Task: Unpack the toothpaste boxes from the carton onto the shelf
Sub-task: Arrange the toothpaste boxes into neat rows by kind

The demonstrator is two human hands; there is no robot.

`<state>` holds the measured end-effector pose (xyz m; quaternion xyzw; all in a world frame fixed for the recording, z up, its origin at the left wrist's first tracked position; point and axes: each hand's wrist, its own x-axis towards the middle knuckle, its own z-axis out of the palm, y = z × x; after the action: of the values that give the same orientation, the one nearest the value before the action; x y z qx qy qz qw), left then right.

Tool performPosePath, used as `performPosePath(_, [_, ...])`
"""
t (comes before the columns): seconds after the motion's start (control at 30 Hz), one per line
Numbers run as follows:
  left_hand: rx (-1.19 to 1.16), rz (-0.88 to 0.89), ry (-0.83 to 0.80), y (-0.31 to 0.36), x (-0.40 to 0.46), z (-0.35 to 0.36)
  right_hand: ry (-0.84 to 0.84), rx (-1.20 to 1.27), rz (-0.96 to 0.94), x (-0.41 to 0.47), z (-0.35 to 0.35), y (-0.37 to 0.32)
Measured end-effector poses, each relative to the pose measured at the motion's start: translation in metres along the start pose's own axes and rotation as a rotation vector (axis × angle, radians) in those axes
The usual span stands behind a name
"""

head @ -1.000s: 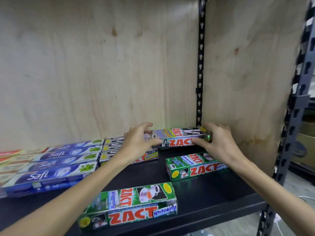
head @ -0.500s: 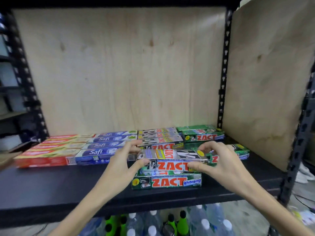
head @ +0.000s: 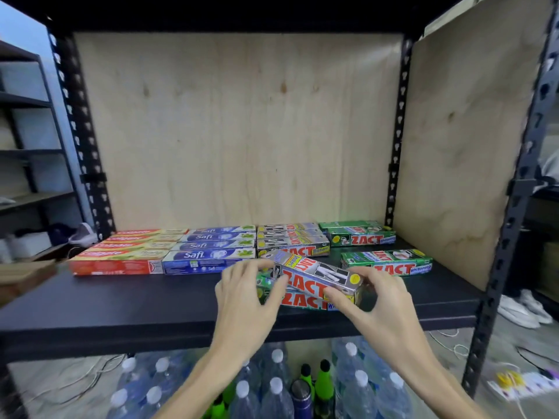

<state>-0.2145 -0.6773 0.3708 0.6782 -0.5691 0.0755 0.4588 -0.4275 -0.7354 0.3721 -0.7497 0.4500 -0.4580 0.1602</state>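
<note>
a: since a moment back, both hands have drawn the silver zact box (head: 314,275) away from the back row, toward the shelf's front edge, now tilted.

b: grip? left hand (head: 246,297) pinches its left end, right hand (head: 373,297) curls round the right end. it hovers over a green zact box (head: 302,300) lying near the edge.

a: so it's being repositioned on the black shelf (head: 121,306). i can't see the carton.

b: next it likely needs levelling, then setting square against the silver row (head: 292,241).
</note>
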Motion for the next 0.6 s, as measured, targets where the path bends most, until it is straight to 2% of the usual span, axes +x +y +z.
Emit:
performPosePath(0.13, [-0.138, 0.000, -0.134, 0.021, -0.017, -0.003, -0.036, 0.033, -0.004, -0.017, 0.007, -0.014])
performPosePath(0.3, [-0.287, -0.122, -0.355, 0.023, -0.017, -0.018, -0.195, 0.298, -0.029, -0.032, 0.012, -0.033])
performPosePath(0.4, [-0.207, -0.170, -0.430, 0.012, -0.005, -0.026, -0.260, 0.325, -0.097, -0.024, 0.016, -0.029])
performPosePath(0.5, [-0.035, -0.023, -0.433, 0.001, 0.009, -0.028, -0.295, 0.267, -0.147, -0.010, 0.018, -0.018])
performPosePath(0.6, [-0.050, 0.006, -0.495, -0.010, 0.021, -0.033, -0.215, 0.191, -0.187, 0.008, 0.020, -0.008])
